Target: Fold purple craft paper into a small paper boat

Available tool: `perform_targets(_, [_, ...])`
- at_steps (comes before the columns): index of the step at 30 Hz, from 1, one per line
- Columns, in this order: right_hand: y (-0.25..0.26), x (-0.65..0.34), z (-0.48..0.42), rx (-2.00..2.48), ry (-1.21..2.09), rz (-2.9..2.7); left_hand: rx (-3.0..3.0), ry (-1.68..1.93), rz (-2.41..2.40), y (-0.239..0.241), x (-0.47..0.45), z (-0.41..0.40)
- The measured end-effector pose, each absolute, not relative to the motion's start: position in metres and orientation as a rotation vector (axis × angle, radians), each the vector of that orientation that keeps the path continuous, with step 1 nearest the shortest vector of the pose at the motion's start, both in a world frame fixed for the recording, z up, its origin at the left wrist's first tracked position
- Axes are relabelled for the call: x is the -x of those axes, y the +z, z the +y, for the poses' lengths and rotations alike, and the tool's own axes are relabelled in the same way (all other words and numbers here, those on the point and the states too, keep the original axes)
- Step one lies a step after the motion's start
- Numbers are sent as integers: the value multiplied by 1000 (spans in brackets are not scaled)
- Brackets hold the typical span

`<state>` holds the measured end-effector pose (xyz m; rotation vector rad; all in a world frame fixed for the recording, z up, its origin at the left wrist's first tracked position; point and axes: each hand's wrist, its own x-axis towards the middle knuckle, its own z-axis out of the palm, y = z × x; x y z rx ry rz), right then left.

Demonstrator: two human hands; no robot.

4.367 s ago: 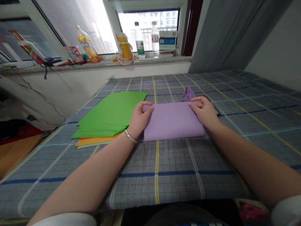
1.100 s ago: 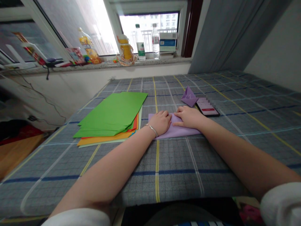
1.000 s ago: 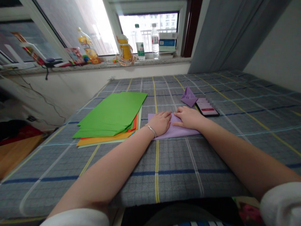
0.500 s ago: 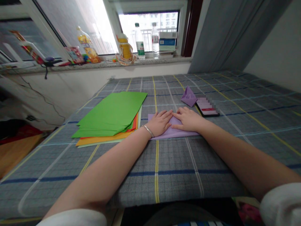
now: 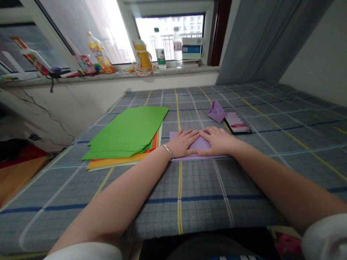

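Observation:
A sheet of purple paper (image 5: 200, 144) lies on the checked cloth in front of me, apparently folded, with its near edge running straight toward my body side. My left hand (image 5: 184, 143) rests flat on its left part, fingers spread, a silver bangle at the wrist. On the right part lies my right hand (image 5: 218, 141), fingers also stretched out. Both hands nearly meet at the middle and cover much of the sheet. A small folded purple paper shape (image 5: 216, 111) stands beyond my right hand, beside a phone (image 5: 236, 122).
A stack of coloured paper (image 5: 130, 130), green on top with orange and red below, lies to the left. The checked cloth (image 5: 200, 206) covers the table. Bottles (image 5: 159, 50), a yellow cup (image 5: 143, 57) and boxes (image 5: 192, 50) line the windowsill at the back.
My right hand has slid slightly toward me on the purple paper, its fingers flatter. My left hand's thumb has shifted a little nearer; the view has moved slightly.

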<state>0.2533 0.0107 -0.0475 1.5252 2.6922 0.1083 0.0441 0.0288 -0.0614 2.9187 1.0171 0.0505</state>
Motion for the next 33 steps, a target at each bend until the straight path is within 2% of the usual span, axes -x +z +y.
perform_targets(22, [-46,-255,7,-1531,43,2704,-3050,-4,941,-45,-45,16])
perform_targets(33, [-30,-267,6,-1459,-29,2646,-2881,-231,1027,-42,-33,18])
